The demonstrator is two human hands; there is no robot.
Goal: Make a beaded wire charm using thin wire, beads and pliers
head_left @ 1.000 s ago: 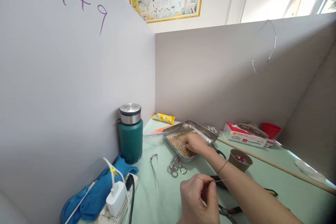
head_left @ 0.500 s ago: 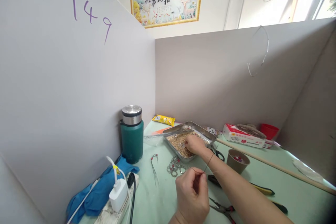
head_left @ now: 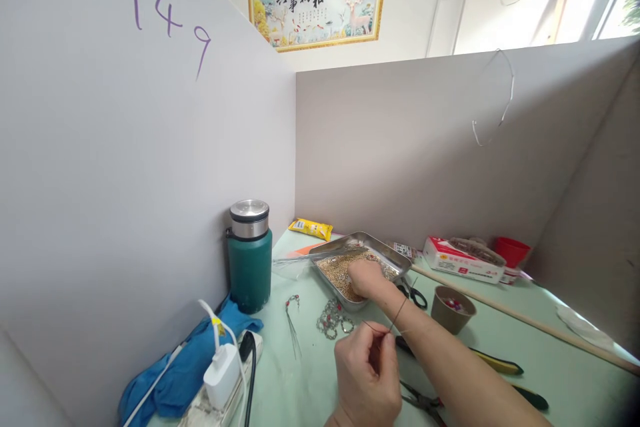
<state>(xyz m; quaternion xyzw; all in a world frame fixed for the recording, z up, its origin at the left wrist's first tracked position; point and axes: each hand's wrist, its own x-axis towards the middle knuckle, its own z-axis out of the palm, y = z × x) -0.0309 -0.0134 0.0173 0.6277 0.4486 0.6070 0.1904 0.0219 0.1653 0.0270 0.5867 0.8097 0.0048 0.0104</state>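
My left hand (head_left: 367,370) is closed in the near middle, thumb and forefinger pinching a thin wire (head_left: 399,313). The wire sticks up past the fingertips, in front of my right forearm. Farther off, my right hand (head_left: 367,278) reaches into a metal tray (head_left: 353,305) of small gold beads (head_left: 334,272). Its fingers are curled down among the beads, with the tips hidden. A bundle of thin wires (head_left: 310,255) rests across the tray's left side. On the table in front of the tray lies a silver chain with red beads (head_left: 330,320).
A beaded wire bunch (head_left: 293,323), a green bottle (head_left: 249,267) and a power strip (head_left: 200,407) on a blue cloth (head_left: 165,373) are at left. To the right are scissors (head_left: 417,298), a brown cup (head_left: 453,310) of beads, pliers (head_left: 423,400), a wooden stick (head_left: 500,300) and a red-white box (head_left: 460,267).
My right hand has shifted slightly left within the tray, its fingers lower among the beads. The left hand keeps its pinch on the wire; the view has moved a little.
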